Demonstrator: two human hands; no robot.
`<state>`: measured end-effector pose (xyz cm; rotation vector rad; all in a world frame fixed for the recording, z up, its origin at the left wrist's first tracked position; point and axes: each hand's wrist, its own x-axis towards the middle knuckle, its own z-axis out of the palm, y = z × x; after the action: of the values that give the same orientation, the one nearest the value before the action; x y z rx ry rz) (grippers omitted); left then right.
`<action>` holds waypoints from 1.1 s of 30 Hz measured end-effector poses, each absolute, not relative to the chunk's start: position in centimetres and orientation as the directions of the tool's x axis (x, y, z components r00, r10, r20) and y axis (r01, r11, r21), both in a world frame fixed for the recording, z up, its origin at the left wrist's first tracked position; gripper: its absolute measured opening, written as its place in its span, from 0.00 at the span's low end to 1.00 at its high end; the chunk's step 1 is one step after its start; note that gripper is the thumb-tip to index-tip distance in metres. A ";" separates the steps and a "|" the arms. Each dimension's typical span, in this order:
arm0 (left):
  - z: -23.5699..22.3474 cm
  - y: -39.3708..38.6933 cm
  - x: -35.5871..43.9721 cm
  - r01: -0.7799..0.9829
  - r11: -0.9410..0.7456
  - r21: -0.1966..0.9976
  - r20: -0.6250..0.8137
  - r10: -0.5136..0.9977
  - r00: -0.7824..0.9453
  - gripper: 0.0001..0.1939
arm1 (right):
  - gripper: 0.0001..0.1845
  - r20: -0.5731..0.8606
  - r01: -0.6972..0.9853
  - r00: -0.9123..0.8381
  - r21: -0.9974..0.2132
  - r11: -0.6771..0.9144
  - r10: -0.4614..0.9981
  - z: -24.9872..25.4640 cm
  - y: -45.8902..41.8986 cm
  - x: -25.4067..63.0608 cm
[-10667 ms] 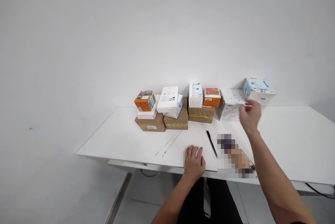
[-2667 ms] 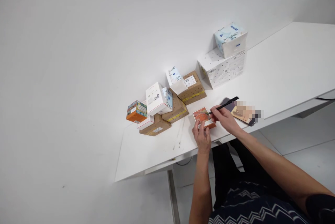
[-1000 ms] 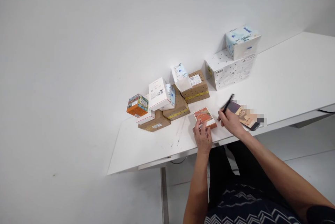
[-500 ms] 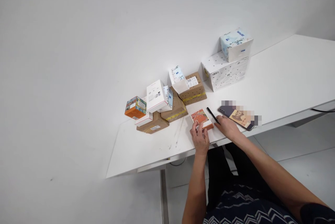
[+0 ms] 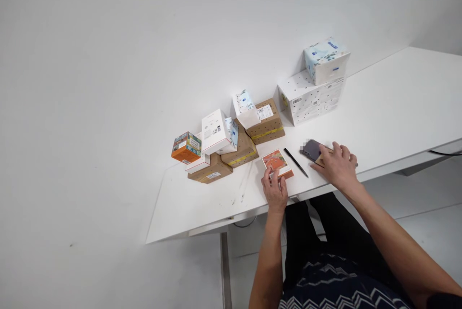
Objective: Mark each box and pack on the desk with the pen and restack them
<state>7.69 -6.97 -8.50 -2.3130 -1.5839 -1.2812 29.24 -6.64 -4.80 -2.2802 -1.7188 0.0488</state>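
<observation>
A small orange and white box lies flat near the front edge of the white table. My left hand holds its near end, fingers pinched on it. A black pen lies loose on the table just right of the box. My right hand rests with fingers spread on top of a dark phone, covering most of it.
Behind the orange and white box, along the wall, stand several stacked boxes: brown cartons, a white box, an orange cube box. Farther right a dotted white carton carries a pale blue tissue pack.
My right hand has put the pen down beside the box and moved right onto the phone. My left hand stays on the orange and white box.
</observation>
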 end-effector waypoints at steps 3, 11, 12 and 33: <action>-8.5 -7.0 7.7 0.790 -0.480 0.382 0.664 0.737 0.127 0.16 | 0.31 0.063 0.932 0.273 -0.265 -0.248 0.960 -5.4 -6.6 30.0; -8.5 -7.0 7.7 0.799 -0.472 0.372 0.658 0.741 0.132 0.16 | 0.28 0.108 0.943 0.236 -0.267 -0.201 0.966 -5.5 -6.6 30.1; -8.5 -7.0 7.7 0.800 -0.473 0.370 0.658 0.741 0.134 0.16 | 0.29 0.111 0.941 0.237 -0.273 -0.199 0.965 -5.4 -6.7 30.1; -8.1 -7.1 7.8 0.795 -0.477 0.375 0.659 0.741 0.133 0.17 | 0.30 -0.334 -0.640 -0.191 -0.670 -0.375 0.923 0.6 -9.4 27.1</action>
<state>7.76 -7.11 -8.14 -2.3152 -1.5707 -1.2800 27.13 -9.42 0.62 -0.8647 -0.4686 1.7867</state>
